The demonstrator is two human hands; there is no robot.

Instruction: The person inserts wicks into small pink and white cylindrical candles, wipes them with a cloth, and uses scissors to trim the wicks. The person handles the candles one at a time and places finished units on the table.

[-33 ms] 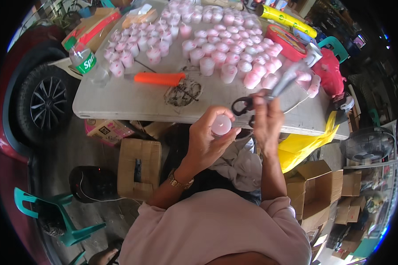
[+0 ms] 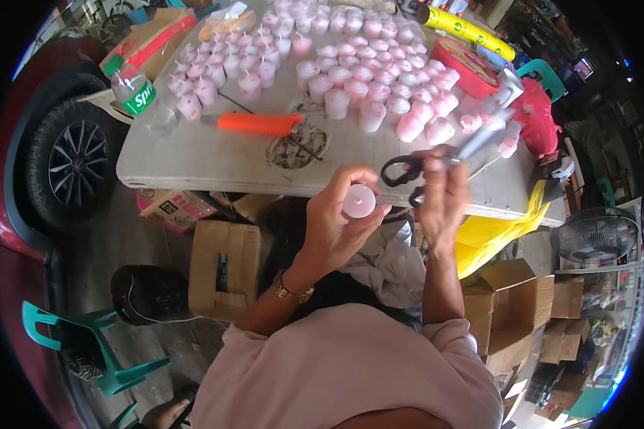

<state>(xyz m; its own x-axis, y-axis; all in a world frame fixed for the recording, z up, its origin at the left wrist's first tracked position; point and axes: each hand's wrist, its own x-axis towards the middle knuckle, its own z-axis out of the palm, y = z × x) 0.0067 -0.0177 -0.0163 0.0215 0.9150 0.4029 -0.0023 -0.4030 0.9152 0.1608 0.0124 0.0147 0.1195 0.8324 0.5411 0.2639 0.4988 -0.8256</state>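
Between the thumb and fingers of my left hand (image 2: 336,207) is a small pale pink candle (image 2: 358,201), its round top and short wick turned up toward me. My right hand (image 2: 441,193) grips a pair of scissors (image 2: 406,173) with black handles; the blades point away to the upper right and are smeared by motion. Both hands are at the near edge of the table, the scissors just right of the candle. Many similar pink and white candles (image 2: 358,89) stand in rows farther back, those on the left with upright wicks.
On the white table (image 2: 193,166) lie an orange-handled tool (image 2: 259,124) and a dark stained patch. A plastic bottle (image 2: 132,89) stands at the left edge, a red tub lid (image 2: 466,66) at the right. A yellow bag (image 2: 494,239) hangs at the near right, above an open cardboard box (image 2: 511,300).
My right hand has shifted slightly right and down with the scissors. My left hand holds the candle in nearly the same place.
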